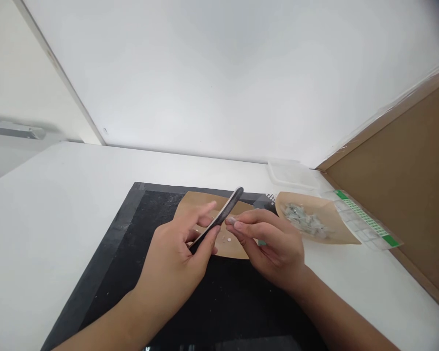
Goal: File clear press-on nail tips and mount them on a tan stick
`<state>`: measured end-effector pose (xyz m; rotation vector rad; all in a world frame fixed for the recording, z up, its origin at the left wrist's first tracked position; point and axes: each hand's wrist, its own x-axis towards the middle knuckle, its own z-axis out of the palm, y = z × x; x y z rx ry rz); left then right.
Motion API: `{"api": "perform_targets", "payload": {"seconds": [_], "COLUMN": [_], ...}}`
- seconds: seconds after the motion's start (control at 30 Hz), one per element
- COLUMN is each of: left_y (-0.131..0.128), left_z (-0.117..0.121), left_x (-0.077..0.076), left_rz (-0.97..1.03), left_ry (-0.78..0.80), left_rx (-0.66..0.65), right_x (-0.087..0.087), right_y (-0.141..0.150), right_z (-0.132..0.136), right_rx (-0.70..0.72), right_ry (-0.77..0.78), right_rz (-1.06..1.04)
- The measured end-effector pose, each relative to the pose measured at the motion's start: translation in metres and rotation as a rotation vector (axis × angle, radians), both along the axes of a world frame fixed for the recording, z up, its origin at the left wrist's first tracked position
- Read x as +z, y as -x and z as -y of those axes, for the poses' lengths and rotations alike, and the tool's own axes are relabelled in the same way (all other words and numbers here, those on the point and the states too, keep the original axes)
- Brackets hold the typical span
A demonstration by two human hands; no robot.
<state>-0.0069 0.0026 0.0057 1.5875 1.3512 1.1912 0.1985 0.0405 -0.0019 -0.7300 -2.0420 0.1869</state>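
My left hand (185,239) is closed around a black nail file (227,208) with a pale edge, which slants up to the right. Between the thumb and fingertips of my right hand (274,239) is a small greyish piece (231,221), too small to name, just right of the file. Whether it touches the file I cannot tell. Under both hands lies a sheet of brown paper (237,249) with a few small pale bits on it, partly hidden by my fingers. The paper rests on a black mat (219,302).
Right of my hands, a second brown paper (344,234) bears a pile of clear, pale pieces (307,222). Beside it lies a clear sheet with a green printed strip (366,214). A translucent tray (292,174) stands at the back. A brown panel (406,180) borders the white table (106,165) on the right.
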Motion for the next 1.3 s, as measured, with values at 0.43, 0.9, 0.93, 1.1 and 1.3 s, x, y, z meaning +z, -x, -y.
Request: {"api": "perform_targets", "payload": {"seconds": [0.43,0.9,0.93,1.1,1.3], "left_y": [0.0002,0.0011,0.0014,0.0018,0.0016], "left_z": [0.0011,-0.0012,-0.0011,-0.0010,-0.0025], "left_x": [0.0015,-0.0040,-0.0039,-0.0044,-0.0034], "left_rz": [-0.051,-0.013,-0.019,-0.041,0.053], "left_ry": [-0.065,-0.098,-0.107,-0.096,-0.062], "left_rx": [-0.019,-0.041,-0.045,-0.073,-0.139], "right_x": [0.0035,-0.0032,-0.0033,-0.0043,-0.0027], "right_y": [0.0034,0.0028,0.0029,0.0042,0.0038], "right_z": [0.0012,0.0025,0.0029,0.0036,0.0025], "right_rx": [0.024,-0.011,-0.018,-0.023,-0.002], "right_ry": [0.047,0.140,0.139,0.147,0.116], "right_rz": [-0.021,-0.052,-0.062,-0.099,-0.087]}}
